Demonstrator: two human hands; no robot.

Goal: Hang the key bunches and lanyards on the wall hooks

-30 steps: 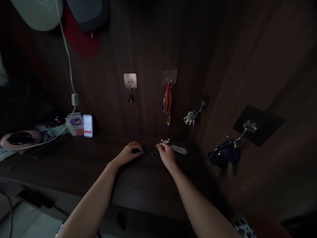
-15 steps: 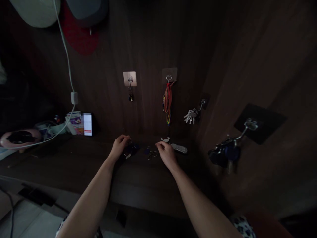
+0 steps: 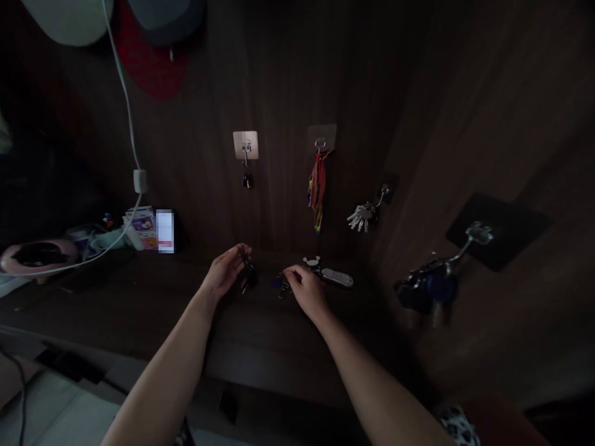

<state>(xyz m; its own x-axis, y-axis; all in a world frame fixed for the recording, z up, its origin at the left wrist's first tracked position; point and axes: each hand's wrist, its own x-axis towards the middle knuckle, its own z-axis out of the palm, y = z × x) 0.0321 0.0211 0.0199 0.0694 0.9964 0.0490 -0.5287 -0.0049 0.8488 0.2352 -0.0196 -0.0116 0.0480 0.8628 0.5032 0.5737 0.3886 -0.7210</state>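
A bunch of keys [image 3: 246, 280] hangs by its metal ring from my left hand [image 3: 225, 271], whose fingers are closed on it just above the dark shelf. My right hand [image 3: 304, 286] is to the right, thumb and fingers pinched together over a keychain [image 3: 282, 291] with metal rings and a small blue tag. The fingertips cover part of that keychain, which still rests on the shelf. Right beside this hand lie a white, fish-like charm [image 3: 311, 262] and a long grey fob [image 3: 337, 277].
Wall hooks hold a small black item [image 3: 247, 180], colourful cords [image 3: 317, 186], silver keys [image 3: 362, 217] and a dark key bunch [image 3: 425, 288]. Small boxes [image 3: 142, 226], a lit screen [image 3: 165, 231] and a pink round object [image 3: 39, 257] stand left. A white cable [image 3: 126, 105] hangs down; caps [image 3: 167, 18] hang above.
My left hand has lifted the keys by their ring and turned so that they dangle. My right hand has shifted left, onto the keychain with the blue tag.
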